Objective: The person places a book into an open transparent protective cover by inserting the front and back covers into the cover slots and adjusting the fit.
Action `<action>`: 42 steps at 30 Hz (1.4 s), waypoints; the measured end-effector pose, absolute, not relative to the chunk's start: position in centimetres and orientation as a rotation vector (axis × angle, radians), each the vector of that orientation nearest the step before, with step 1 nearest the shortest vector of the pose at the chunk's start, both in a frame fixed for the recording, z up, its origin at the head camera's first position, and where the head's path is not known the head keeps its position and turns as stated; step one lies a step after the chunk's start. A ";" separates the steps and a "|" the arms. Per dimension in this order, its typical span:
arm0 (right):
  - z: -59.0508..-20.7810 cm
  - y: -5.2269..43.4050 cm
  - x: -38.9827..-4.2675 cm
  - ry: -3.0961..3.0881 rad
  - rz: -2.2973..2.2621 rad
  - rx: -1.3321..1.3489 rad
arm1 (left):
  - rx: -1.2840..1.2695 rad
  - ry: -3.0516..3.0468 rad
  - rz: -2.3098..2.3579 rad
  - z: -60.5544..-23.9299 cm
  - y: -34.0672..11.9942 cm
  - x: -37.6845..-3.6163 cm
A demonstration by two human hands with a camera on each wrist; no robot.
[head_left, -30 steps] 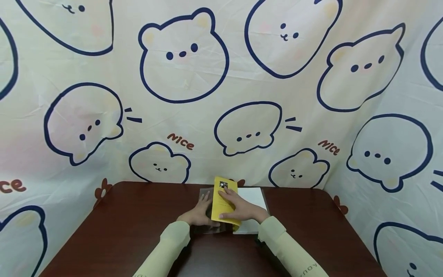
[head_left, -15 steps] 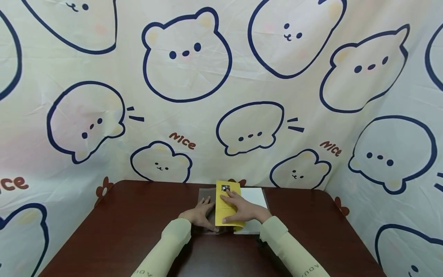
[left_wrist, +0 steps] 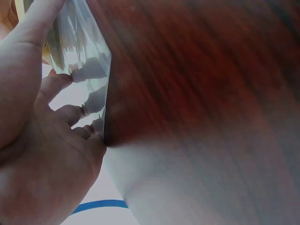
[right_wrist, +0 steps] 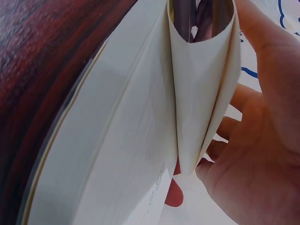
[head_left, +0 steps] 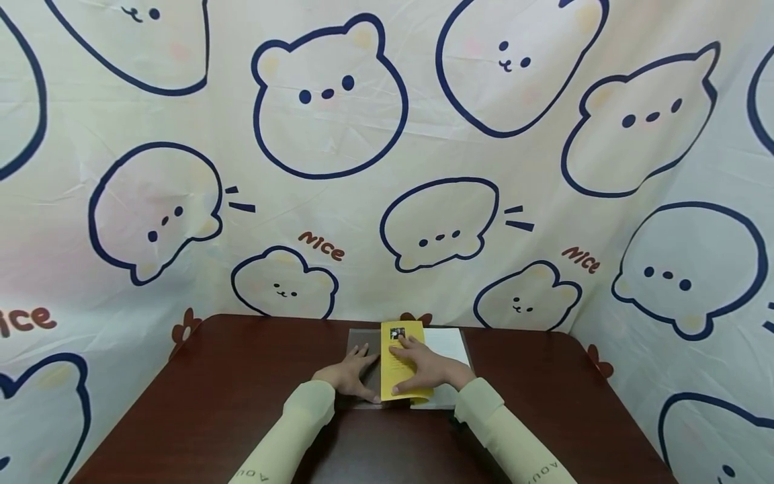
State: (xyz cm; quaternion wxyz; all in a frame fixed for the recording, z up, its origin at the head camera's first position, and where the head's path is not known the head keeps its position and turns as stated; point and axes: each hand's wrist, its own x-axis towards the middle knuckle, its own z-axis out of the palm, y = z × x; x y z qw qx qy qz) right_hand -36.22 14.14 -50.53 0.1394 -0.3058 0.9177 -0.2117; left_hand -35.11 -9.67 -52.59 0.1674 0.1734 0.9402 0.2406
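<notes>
On dark table (head_left: 211,403) | left hand (head_left: 349,374) flat on clear cover sleeve (head_left: 364,339) | right hand (head_left: 426,368) spread, bending yellow book cover (head_left: 396,363) | advice: pin sleeve firmly, feed the flap squarely.

Even, bright, soft lighting; the head view bows at its edges. Wrist views are blurred at close range, with glare on the clear plastic sleeve (left_wrist: 86,70).

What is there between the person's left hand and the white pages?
In the head view, the yellow cover flap, pressed by the right hand, lies between the left hand and white pages.
</notes>
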 end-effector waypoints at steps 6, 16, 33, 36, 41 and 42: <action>-50.4 14.2 -36.4 2.656 -0.567 -0.878 | 0.499 2.670 0.682 -52.3 -9.9 -35.4; -50.7 14.0 -35.7 2.645 -0.530 -0.836 | 0.494 2.661 0.707 -52.6 -10.5 -35.1; -51.0 13.7 -35.7 2.671 -0.505 -0.818 | 0.523 2.650 0.746 -52.7 -10.9 -35.1; -51.0 13.6 -35.7 2.684 -0.474 -0.803 | 0.525 2.653 0.756 -52.8 -10.9 -35.1; -51.0 13.6 -35.8 2.698 -0.419 -0.782 | 0.524 2.663 0.759 -52.7 -10.7 -35.2; -51.0 13.6 -35.9 2.698 -0.414 -0.780 | 0.523 2.663 0.761 -52.7 -10.7 -35.2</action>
